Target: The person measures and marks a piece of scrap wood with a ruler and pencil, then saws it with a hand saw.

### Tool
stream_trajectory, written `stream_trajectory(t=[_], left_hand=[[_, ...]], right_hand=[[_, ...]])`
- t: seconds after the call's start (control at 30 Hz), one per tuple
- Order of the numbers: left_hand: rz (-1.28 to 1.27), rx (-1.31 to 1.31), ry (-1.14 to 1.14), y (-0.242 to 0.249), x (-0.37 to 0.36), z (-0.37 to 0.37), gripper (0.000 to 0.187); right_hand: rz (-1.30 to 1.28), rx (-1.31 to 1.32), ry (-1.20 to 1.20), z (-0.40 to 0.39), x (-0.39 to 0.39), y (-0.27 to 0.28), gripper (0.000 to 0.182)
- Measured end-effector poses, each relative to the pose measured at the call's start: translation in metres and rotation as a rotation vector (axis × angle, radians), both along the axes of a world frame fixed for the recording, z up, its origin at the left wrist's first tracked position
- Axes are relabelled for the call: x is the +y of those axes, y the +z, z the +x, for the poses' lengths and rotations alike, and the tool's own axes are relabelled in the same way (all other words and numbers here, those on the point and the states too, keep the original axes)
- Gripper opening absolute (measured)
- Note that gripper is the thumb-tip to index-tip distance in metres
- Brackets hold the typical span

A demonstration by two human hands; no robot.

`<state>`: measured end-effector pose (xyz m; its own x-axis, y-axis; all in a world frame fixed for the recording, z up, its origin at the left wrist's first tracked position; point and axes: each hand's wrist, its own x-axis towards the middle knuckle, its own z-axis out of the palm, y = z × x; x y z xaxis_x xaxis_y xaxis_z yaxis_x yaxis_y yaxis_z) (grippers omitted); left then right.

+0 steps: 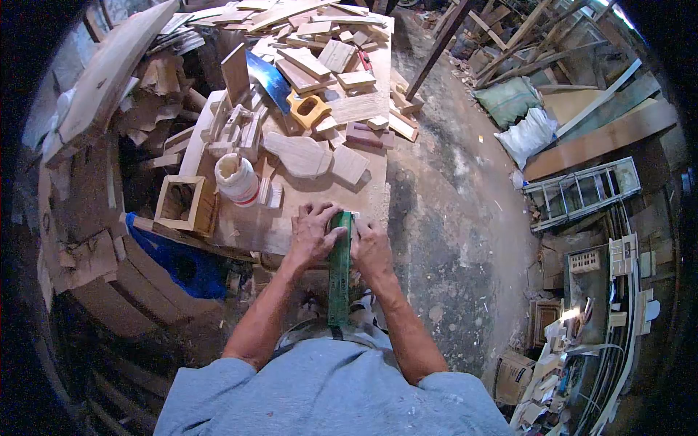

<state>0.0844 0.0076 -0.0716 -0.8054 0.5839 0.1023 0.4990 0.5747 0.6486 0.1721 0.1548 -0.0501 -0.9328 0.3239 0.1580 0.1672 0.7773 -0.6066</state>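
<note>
A long green bar runs from the workbench's front edge toward my body. My left hand is closed at its far end, with the thumb on top and the fingers on the left side. On the opposite side, my right hand is closed with its fingertips close against the bar; a thin pale edge shows there, but what it holds is mostly hidden. Beyond the hands lie a flat cut wooden piece and a smaller wooden block. An open white jar stands to the left.
A handsaw with a yellow handle lies among many wood scraps on the workbench. A wooden box frame sits at the bench's left front corner. On the floor at right are sacks and a ladder.
</note>
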Motion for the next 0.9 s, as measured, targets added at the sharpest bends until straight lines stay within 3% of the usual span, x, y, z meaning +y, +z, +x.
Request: stream_trajectory(t=[0.13,0.37,0.53,0.77,0.9], left_hand=[[-0.018,-0.003,0.013,0.005,0.0,0.001,0.051],[0.017,0.021,0.029,-0.005,0.0,0.002,0.051],[0.017,0.015,0.022,-0.003,0.001,0.0,0.051],[0.005,0.032,0.016,-0.01,0.002,-0.001,0.052],[0.009,0.029,0.023,-0.006,0.0,-0.001,0.054]], right_hand=[[0.064,-0.426,0.135,0.019,-0.003,0.04,0.023],[0.019,-0.125,0.028,0.038,0.002,0.063,0.032],[0.015,0.004,0.027,0.008,0.01,0.016,0.031],[0.045,-0.044,0.045,0.017,-0.005,0.001,0.014],[0.004,-0.197,0.089,0.066,-0.018,0.048,0.019]])
